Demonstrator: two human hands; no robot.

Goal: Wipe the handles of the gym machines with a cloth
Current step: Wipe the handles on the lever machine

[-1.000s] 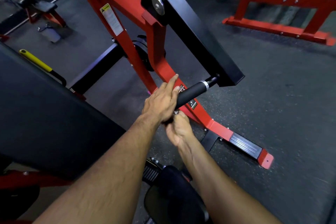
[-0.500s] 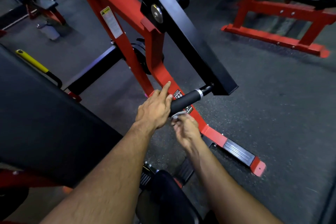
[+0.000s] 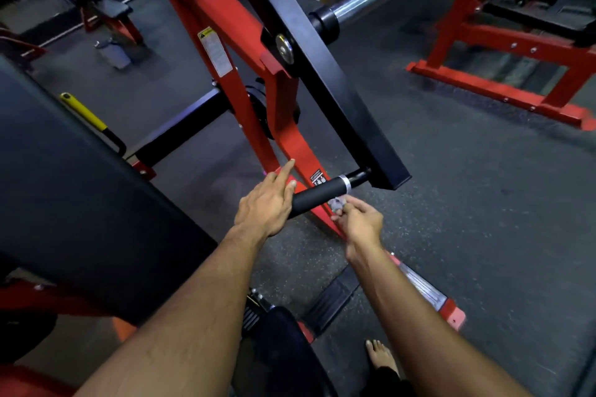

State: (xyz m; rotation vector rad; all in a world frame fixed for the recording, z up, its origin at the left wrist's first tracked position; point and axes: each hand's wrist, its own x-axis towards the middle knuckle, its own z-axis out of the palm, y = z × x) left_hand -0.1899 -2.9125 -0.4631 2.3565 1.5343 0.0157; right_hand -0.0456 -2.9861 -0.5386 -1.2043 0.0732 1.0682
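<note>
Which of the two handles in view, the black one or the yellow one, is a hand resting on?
The black handle on the black lever arm: the left hand rests on its near end. The yellow handle, far left behind the pad, is untouched.

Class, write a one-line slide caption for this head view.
Left hand rests on black foam handle; right hand pinches small grey cloth beneath.
</note>
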